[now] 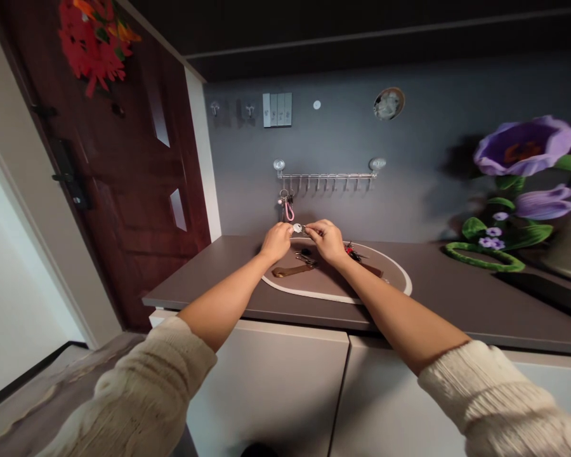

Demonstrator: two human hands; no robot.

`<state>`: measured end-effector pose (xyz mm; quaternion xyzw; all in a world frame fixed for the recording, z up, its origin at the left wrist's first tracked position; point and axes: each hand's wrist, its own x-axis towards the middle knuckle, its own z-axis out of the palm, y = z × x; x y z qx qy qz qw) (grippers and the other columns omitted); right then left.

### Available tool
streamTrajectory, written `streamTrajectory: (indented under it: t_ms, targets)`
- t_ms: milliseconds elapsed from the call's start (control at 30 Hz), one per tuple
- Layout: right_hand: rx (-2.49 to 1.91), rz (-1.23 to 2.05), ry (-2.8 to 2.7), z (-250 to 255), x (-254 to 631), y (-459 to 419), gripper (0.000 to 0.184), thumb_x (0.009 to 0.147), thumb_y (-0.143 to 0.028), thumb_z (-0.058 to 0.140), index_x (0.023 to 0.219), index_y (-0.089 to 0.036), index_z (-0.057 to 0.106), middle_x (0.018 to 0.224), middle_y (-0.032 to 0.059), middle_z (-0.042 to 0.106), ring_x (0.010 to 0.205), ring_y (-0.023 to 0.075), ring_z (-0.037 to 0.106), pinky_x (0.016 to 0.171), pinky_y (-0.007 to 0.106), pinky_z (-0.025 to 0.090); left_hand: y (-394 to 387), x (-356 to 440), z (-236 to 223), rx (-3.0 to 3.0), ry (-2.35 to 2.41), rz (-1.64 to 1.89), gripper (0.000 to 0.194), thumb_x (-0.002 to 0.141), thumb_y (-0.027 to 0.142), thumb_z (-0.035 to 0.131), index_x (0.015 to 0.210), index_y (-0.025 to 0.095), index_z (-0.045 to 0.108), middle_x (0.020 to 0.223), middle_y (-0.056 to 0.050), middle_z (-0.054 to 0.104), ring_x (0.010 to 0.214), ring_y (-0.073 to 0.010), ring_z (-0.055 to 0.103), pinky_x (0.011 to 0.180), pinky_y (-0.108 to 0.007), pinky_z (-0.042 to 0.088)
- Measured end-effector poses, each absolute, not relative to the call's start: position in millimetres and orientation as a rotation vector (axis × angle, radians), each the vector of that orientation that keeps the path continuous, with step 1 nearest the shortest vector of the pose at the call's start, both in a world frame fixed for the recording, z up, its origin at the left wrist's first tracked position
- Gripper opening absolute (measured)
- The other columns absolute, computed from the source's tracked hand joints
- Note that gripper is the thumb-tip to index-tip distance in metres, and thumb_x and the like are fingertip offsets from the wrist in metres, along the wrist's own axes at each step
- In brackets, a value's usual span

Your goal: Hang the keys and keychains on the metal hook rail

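Above the mat, my left hand (276, 241) pinches a silvery key (297, 227) with a round head. Close by on the right, the fingers of my right hand (327, 240) are closed on what looks like a small metal key ring at the key's edge; the fingertips partly hide it. On the brown mat (333, 289) with a pale rim lie a brown strap (292, 271) and some dark keys (306, 257). Beyond my right wrist is a red and black bundle (354, 252), partly covered by my forearm.
A clear hook rail (328, 176) is fixed to the grey wall, with keys and a pink loop (289, 209) on its left end. Wall switches (277, 110) sit above. Purple flowers (526, 152) stand at the right. A dark red door (137, 190) is at the left.
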<state>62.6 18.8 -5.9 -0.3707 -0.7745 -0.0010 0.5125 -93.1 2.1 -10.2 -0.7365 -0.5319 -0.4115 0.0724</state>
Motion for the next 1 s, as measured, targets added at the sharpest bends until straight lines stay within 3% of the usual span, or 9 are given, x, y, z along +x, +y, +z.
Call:
streamTrajectory:
  t_ms: [233,467,633,1000]
  targets:
    - [-0.912,0.068,-1.828,-5.1,63.7,17.4,0.022,0.079,-0.029,0.046,0.084,-0.018,0.065,0.083,0.0053,0.064,0.076,0.0150,0.055,0.075,0.028,0.041,2.5,-91.6,-11.4,-2.280,-1.576,-1.303,0.026,0.083,0.017,0.036,0.096,0.016,0.058,0.098,-0.007,0.062,0.093,-0.0160,0.053,0.084,-0.028,0.040]
    - [-0.921,0.255,-1.794,-7.8,63.4,16.4,0.025,0.078,-0.034,0.043,0.081,-0.015,0.059,0.073,0.0032,0.062,0.065,0.0131,0.054,0.066,0.026,0.042,4.4,-89.7,-16.2,-2.379,-1.518,-1.321,0.026,0.083,0.017,0.035,0.095,0.016,0.058,0.099,-0.006,0.062,0.095,-0.0153,0.053,0.086,-0.029,0.039]
    - [-0.911,0.317,-1.769,-8.3,63.9,16.3,0.025,0.078,-0.037,0.043,0.080,-0.016,0.057,0.072,0.0032,0.061,0.064,0.0131,0.053,0.064,0.026,0.043,4.3,-89.2,-18.1,-2.414,-1.515,-1.285,0.026,0.084,0.019,0.034,0.092,0.016,0.059,0.090,-0.005,0.063,0.089,-0.0145,0.054,0.083,-0.028,0.040]
    - [-0.920,0.196,-1.722,-5.7,66.2,17.3,0.025,0.078,-0.037,0.041,0.078,-0.018,0.056,0.075,0.0048,0.062,0.069,0.0158,0.055,0.065,0.028,0.043,5.4,-92.1,-23.0,-2.261,-1.653,-1.138,0.029,0.086,0.027,0.032,0.083,0.016,0.058,0.088,-0.008,0.062,0.085,-0.0169,0.055,0.076,-0.029,0.040]
